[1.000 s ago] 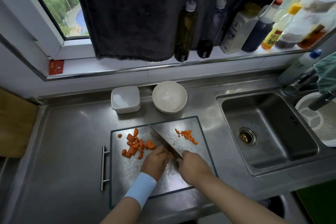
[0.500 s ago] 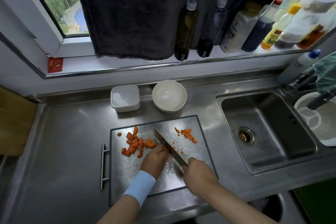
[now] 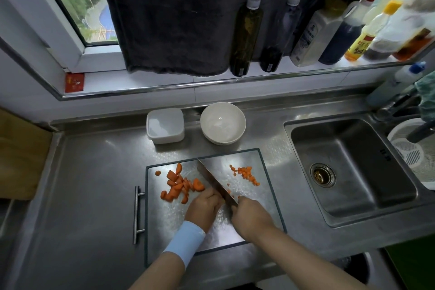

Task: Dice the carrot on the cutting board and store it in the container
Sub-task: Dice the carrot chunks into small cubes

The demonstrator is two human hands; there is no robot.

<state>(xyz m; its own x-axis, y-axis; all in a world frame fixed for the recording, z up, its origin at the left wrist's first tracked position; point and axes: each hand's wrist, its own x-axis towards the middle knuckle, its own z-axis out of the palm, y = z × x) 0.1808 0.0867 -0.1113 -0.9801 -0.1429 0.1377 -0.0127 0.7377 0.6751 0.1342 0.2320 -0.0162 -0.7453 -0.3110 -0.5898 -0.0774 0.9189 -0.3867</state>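
Since half a second ago the knife (image 3: 215,183) has slid forward, tip near the far edge of the cutting board (image 3: 164,231), with the right hand (image 3: 249,216) clamped on its handle. The left hand (image 3: 203,206) sits curled against the blade; whether it pins a piece I cannot tell. Coarse carrot chunks (image 3: 179,185) lie toward the board's left edge, fine dice (image 3: 246,173) toward its right. Knuckles should lead the fingertips, strokes short and even. The container (image 3: 165,125) waits at the worktop's back edge.

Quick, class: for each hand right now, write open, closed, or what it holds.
Left hand: fingers curled beside the knife blade; cannot tell whether they hold anything.
Right hand: grips the knife handle.
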